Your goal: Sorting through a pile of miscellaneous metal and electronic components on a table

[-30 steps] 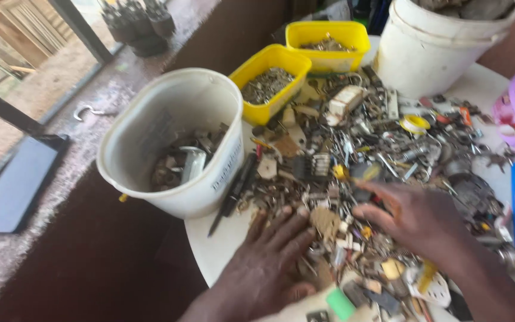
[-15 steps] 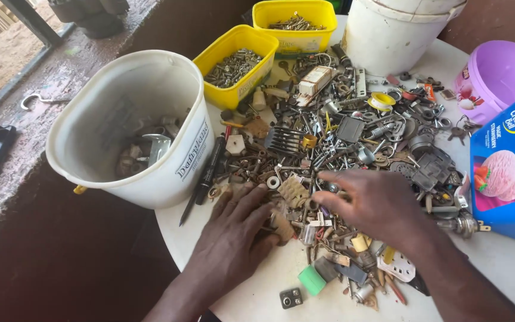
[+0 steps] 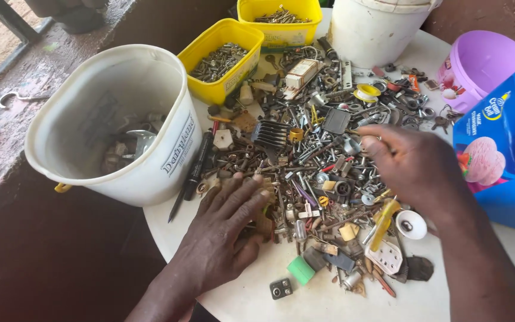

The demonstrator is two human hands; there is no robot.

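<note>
Sorting through the junk pile (image 3: 323,155) on the round white table (image 3: 329,301), just right of the big white bucket (image 3: 120,119). Left hand (image 3: 227,232) lies flat and open on the pile's near edge. Right hand (image 3: 412,167) hovers over the middle, fingers curled; can't tell if it's pinching a small piece. Next move probably needs a careful fingertip pick.
</note>
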